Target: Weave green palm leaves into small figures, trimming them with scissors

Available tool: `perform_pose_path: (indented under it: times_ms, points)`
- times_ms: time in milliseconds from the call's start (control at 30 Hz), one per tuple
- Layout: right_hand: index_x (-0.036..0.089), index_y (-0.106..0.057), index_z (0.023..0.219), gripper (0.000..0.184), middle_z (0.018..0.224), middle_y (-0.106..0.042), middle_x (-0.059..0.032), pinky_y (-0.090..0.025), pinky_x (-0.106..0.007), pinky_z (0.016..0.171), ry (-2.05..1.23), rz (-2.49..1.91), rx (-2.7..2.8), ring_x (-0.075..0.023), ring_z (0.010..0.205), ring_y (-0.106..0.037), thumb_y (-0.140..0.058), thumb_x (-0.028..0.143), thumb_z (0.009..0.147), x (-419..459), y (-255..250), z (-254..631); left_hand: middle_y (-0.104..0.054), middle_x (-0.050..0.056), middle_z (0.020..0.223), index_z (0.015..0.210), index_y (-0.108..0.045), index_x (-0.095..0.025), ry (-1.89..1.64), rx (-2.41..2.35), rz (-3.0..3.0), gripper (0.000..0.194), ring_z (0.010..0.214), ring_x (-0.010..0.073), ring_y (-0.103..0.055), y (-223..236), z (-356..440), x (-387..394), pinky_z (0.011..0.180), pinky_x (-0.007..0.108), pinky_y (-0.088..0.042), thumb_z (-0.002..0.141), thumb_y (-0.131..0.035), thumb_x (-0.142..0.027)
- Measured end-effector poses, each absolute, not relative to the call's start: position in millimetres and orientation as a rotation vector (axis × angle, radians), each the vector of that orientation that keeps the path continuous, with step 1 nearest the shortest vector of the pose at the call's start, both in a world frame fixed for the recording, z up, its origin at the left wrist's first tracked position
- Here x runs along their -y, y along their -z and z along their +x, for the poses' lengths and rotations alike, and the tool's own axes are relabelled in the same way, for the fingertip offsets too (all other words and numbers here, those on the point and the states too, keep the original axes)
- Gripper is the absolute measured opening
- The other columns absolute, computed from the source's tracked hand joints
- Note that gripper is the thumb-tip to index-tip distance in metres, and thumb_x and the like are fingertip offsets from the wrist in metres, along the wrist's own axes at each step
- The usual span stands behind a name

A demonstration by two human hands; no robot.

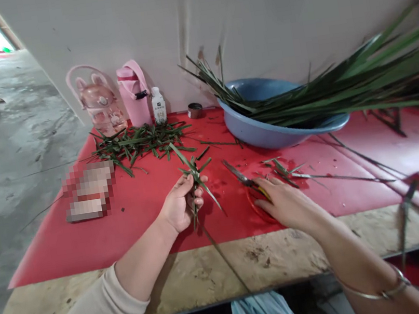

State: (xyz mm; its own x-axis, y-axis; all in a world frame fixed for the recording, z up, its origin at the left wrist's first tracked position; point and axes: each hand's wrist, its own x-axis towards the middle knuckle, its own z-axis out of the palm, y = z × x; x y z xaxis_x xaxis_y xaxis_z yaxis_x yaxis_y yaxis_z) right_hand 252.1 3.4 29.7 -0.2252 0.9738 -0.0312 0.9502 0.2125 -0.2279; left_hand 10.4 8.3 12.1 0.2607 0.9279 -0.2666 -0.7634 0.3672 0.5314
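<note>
My left hand [185,202] pinches a small bundle of folded green leaf strips [195,172], with loose ends sticking out several ways. A long thin strip [227,262] hangs from it past the table edge. On the right, my right hand [285,201] is closed on the handles of a pair of scissors [240,176], their blades pointing forward and left, low over the red table cover. The handles show red and yellow-black parts, partly hidden by my fingers. Leaf scraps [284,169] lie just beyond that hand.
A blue basin [284,132] holds long green leaves [337,90] that stick out far right. Cut leaf pieces [140,143] are piled at the back left, before a pink bottle [133,97], a clear pink bottle [102,107] and a small white bottle [158,107]. A blurred flat object [90,190] lies left.
</note>
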Motion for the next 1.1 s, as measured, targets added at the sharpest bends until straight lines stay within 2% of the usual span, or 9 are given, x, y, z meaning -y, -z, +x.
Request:
perform_pose_path:
  times_ms: [100,200,300,367,467,633,800,967,1100]
  points:
    - [0.016,-0.044,0.125,0.052,0.113,-0.056,-0.014,-0.041,-0.036,0.08,-0.458,-1.837,2.315,-0.0267,0.099,-0.056,-0.049,0.02,0.073,-3,-26,258,-0.063,0.005,0.085,0.079,-0.056,-0.014,-1.13,-0.575,0.308,0.01,0.05,0.0017,-0.048,-13,10,-7,0.039,0.009,-0.038,0.076,-0.061,-0.023]
    - [0.018,-0.047,0.12,0.056,0.086,-0.063,-0.0054,-0.043,-0.029,0.065,-0.709,-1.856,1.98,-0.0195,0.075,-0.059,-0.056,0.017,0.064,-5,-23,253,-0.064,0.006,0.086,0.077,-0.057,-0.013,-1.156,-0.557,0.287,0.006,0.056,0.0031,-0.053,-14,8,-8,0.047,0.01,-0.045,0.077,-0.059,-0.018]
    - [0.019,-0.051,0.1,0.037,0.051,-0.046,0.0061,-0.031,-0.022,0.041,-1.092,-1.741,1.451,-0.0098,0.041,-0.042,-0.059,0.027,0.065,11,-24,240,-0.063,0.006,0.088,0.081,-0.059,-0.012,-1.193,-0.538,0.298,0.005,0.06,0.005,-0.056,-14,6,-10,0.053,0.015,-0.049,0.078,-0.057,-0.015]
    - [0.019,-0.049,0.079,0.021,0.043,-0.034,0.0087,-0.022,-0.02,0.035,-1.398,-1.561,1.196,-0.0064,0.033,-0.029,-0.056,0.037,0.07,35,-26,227,-0.063,0.004,0.086,0.082,-0.059,-0.014,-1.237,-0.546,0.284,0.005,0.062,0.0062,-0.057,-14,5,-11,0.053,0.016,-0.049,0.077,-0.058,-0.014]
    - [0.018,-0.044,0.066,0.02,0.048,-0.042,0.0049,-0.028,-0.019,0.039,-1.685,-1.285,1.088,-0.0064,0.039,-0.038,-0.058,0.033,0.068,74,-28,200,-0.06,0.0,0.07,0.074,-0.058,-0.014,-1.319,-0.571,0.243,0.003,0.062,0.0071,-0.057,-13,5,-12,0.062,0.021,-0.051,0.075,-0.061,-0.014]
    - [0.018,-0.043,0.07,0.016,0.062,-0.05,0.0019,-0.036,-0.02,0.043,-2.041,-1.033,0.988,-0.0074,0.044,-0.048,-0.057,0.026,0.069,107,-29,159,-0.056,-0.005,0.064,0.073,-0.058,-0.017,-1.389,-0.564,0.237,0.015,0.058,0.0055,-0.054,-11,6,-13,0.062,0.021,-0.047,0.066,-0.07,-0.016]
    - [0.018,-0.04,0.067,0.021,0.054,-0.047,0.0041,-0.032,-0.018,0.037,-2.031,-1.101,0.935,-0.0056,0.036,-0.042,-0.056,0.03,0.071,100,-38,139,-0.054,-0.006,0.057,0.069,-0.058,-0.016,-1.419,-0.559,0.273,0.021,0.051,0.0034,-0.048,-13,7,-11,0.052,0.016,-0.04,0.058,-0.076,-0.018]
    - [0.018,-0.042,0.068,0.027,0.048,-0.046,0.0057,-0.033,-0.017,0.034,-1.955,-1.158,0.875,-0.0065,0.035,-0.041,-0.061,0.038,0.068,83,-40,127,-0.056,-0.004,0.059,0.071,-0.06,-0.014,-1.381,-0.497,0.328,0.021,0.052,0.0048,-0.05,-13,11,-8,0.055,0.018,-0.042,0.058,-0.076,-0.019]
    - [0.018,-0.039,0.062,0.037,0.041,-0.037,0.0084,-0.023,-0.014,0.03,-1.918,-1.218,0.841,-0.0032,0.029,-0.031,-0.058,0.048,0.071,75,-36,121,-0.059,-0.003,0.065,0.074,-0.06,-0.015,-1.36,-0.516,0.319,0.022,0.055,0.0059,-0.052,-11,14,-7,0.055,0.019,-0.044,0.059,-0.075,-0.019]
